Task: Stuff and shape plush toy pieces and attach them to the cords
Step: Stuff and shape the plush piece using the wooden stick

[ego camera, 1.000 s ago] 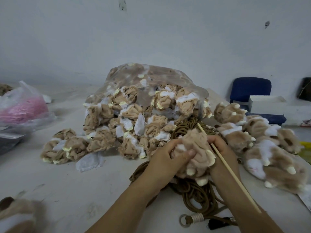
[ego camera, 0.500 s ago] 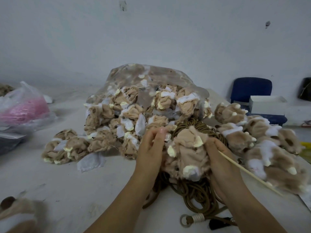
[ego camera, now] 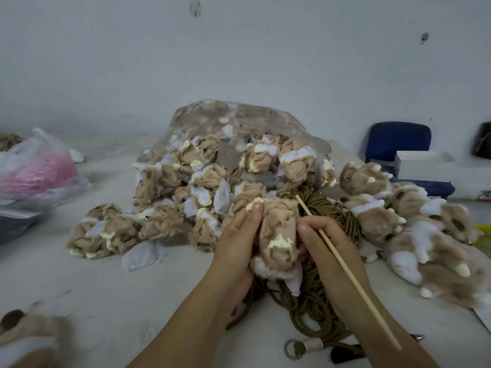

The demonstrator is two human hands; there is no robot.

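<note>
1. One camera only, worn on the person's head, facing forward and down across the table [ego camera: 93,301].
2. It sits near: the left hand [ego camera: 236,251] and right hand [ego camera: 329,248] fill the low centre.
3. Far off, the wall [ego camera: 239,62] tops the wide-angle frame.

Nearest plush piece [ego camera: 279,235]: tan cloth, cream-yellow tufts, white fuzzy hem. Stick [ego camera: 350,277]: pale bare-wood colour. Cords [ego camera: 318,309]: olive-brown throughout, with one end bound in off-white thread [ego camera: 313,344]. Heap of loose pieces [ego camera: 164,181]: same tan, flecked white and pale yellow, partly under a clear bag [ego camera: 252,120]. Stuffed paws [ego camera: 430,235]: tan fur, white patches, cream claws, dark brown spots. Chair [ego camera: 398,139]: navy. Box [ego camera: 422,166]: white. Left bag [ego camera: 39,168]: translucent white over pink. Table [ego camera: 106,301]: dull off-white.
</note>
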